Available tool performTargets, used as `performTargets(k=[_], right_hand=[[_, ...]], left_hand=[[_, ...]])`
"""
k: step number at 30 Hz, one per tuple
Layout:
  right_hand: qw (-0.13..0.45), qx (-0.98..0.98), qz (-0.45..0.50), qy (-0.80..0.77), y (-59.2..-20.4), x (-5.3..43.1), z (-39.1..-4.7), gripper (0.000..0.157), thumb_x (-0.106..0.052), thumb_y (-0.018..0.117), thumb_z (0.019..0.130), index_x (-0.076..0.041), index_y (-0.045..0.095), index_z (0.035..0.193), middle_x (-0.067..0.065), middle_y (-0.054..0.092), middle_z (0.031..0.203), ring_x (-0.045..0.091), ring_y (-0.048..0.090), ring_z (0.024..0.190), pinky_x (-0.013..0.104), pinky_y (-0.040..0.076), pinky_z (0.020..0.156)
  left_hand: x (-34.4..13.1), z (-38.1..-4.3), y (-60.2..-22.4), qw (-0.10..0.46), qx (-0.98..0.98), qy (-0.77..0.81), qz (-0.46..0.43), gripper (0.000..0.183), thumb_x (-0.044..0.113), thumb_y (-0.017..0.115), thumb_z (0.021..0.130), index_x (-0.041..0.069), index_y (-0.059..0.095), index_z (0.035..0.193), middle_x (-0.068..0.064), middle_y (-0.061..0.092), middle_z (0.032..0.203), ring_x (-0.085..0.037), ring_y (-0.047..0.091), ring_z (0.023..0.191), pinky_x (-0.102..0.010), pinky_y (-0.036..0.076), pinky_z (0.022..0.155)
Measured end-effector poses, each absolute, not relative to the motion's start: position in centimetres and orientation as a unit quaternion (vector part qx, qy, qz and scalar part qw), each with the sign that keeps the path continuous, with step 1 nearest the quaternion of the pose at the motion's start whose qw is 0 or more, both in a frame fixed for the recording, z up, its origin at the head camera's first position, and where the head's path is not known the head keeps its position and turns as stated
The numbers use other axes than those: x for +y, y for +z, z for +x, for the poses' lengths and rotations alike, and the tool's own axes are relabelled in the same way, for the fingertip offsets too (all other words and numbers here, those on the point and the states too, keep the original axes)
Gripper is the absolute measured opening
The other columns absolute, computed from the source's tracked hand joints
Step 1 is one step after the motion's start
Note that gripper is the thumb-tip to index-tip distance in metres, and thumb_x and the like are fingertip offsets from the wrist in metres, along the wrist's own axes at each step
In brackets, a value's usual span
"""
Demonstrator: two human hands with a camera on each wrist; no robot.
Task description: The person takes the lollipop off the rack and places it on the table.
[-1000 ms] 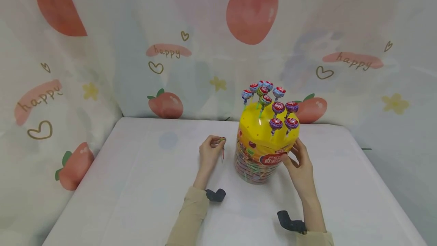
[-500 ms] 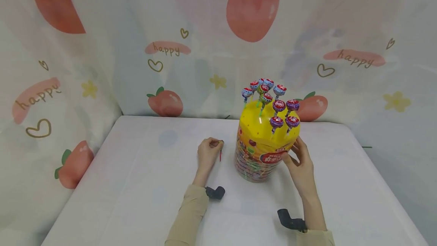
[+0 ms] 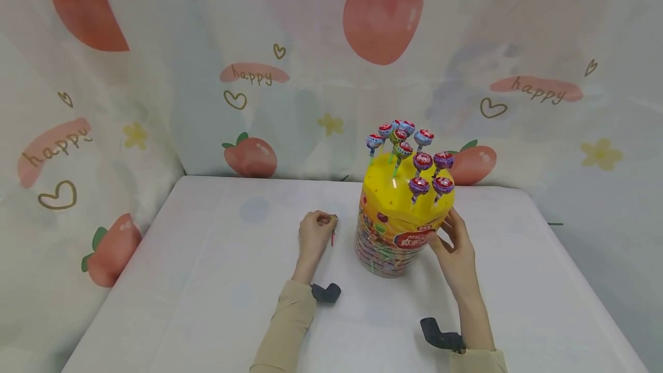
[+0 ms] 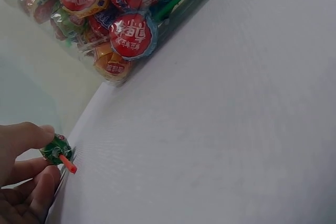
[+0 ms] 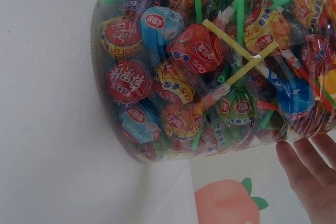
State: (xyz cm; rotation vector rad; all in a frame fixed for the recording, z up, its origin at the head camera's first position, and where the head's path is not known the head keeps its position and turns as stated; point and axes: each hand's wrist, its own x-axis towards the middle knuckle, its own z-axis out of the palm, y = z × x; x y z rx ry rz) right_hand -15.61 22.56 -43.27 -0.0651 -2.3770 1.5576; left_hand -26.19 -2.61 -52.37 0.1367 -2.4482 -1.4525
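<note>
My left hand (image 3: 313,235) pinches a lollipop (image 4: 56,150) by its green-wrapped head, left of the jar. The red stick (image 3: 332,239) points down in the head view. A clear jar (image 5: 178,77) full of wrapped lollipops stands upright on the table, with a yellow top (image 3: 380,189). Several lollipops stick up from that top: purple ones (image 3: 419,186) at the front right, green ones (image 3: 403,150) in the middle, blue ones (image 3: 374,141) towards the back and left. My right hand (image 3: 456,252) rests its fingers and thumb against the jar's right side.
White cloth covers the table (image 3: 233,281). Behind it hangs a pale curtain (image 3: 305,16) printed with fruit, hearts and the word "happy". A black wrist mount (image 3: 327,293) is on the left wrist, and another black mount (image 3: 440,335) on the right.
My left hand has moved slightly left and down with the lollipop, a little farther from the jar. The right hand stays against the jar, and the lollipops on top have not moved.
</note>
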Motion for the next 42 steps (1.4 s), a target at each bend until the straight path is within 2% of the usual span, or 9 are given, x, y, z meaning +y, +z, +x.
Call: performTargets(k=[11,16,21,33,42], right_hand=[[0.149,-0.825,-0.025,0.544,-43.2,22.5,-15.4,0.067,-0.018,0.057,0.096,-0.026,0.023,0.153,0.005,0.037,0.152,0.019,0.038,0.134,0.001,0.035,0.092],[0.149,-0.827,-0.026,0.541,-43.2,22.5,-15.4,0.067,-0.018,0.057,0.096,-0.027,0.022,0.153,0.004,0.037,0.152,0.022,0.038,0.136,0.002,0.035,0.093],[0.151,-0.829,-0.025,0.538,-43.1,22.4,-15.3,0.066,-0.017,0.057,0.096,-0.027,0.023,0.152,0.003,0.037,0.152,0.018,0.038,0.134,0.003,0.035,0.094],[0.153,-0.829,-0.021,0.538,-43.2,22.5,-15.3,0.068,-0.017,0.057,0.096,-0.027,0.022,0.153,0.005,0.035,0.153,0.023,0.037,0.135,0.0,0.033,0.091],[0.158,-0.827,-0.022,0.539,-43.2,22.5,-15.3,0.067,-0.016,0.057,0.096,-0.027,0.023,0.152,0.003,0.036,0.153,0.017,0.038,0.133,-0.001,0.034,0.09]], left_hand=[[-2.9,-26.0,-52.4,0.13,-0.846,-0.515,0.041,0.025,0.018,0.075,0.082,0.001,0.071,0.098,-0.011,0.065,0.089,-0.017,0.064,0.075,-0.024,0.053,0.065],[-3.0,-26.0,-52.2,0.148,-0.831,-0.533,0.053,0.026,0.019,0.076,0.081,0.0,0.071,0.099,-0.012,0.065,0.086,-0.02,0.063,0.075,-0.03,0.052,0.067],[-3.2,-25.8,-51.9,0.159,-0.807,-0.566,0.063,0.028,0.019,0.077,0.079,0.002,0.071,0.1,-0.011,0.066,0.087,-0.022,0.064,0.077,-0.032,0.052,0.07],[-2.9,-24.9,-48.8,0.213,-0.767,-0.604,0.041,0.025,0.015,0.076,0.08,0.005,0.071,0.102,-0.011,0.07,0.088,-0.02,0.066,0.075,-0.023,0.051,0.068],[-2.3,-23.6,-45.7,0.236,-0.731,-0.64,-0.005,0.027,0.016,0.075,0.083,0.009,0.069,0.108,-0.013,0.069,0.095,-0.024,0.066,0.083,-0.021,0.052,0.069]])
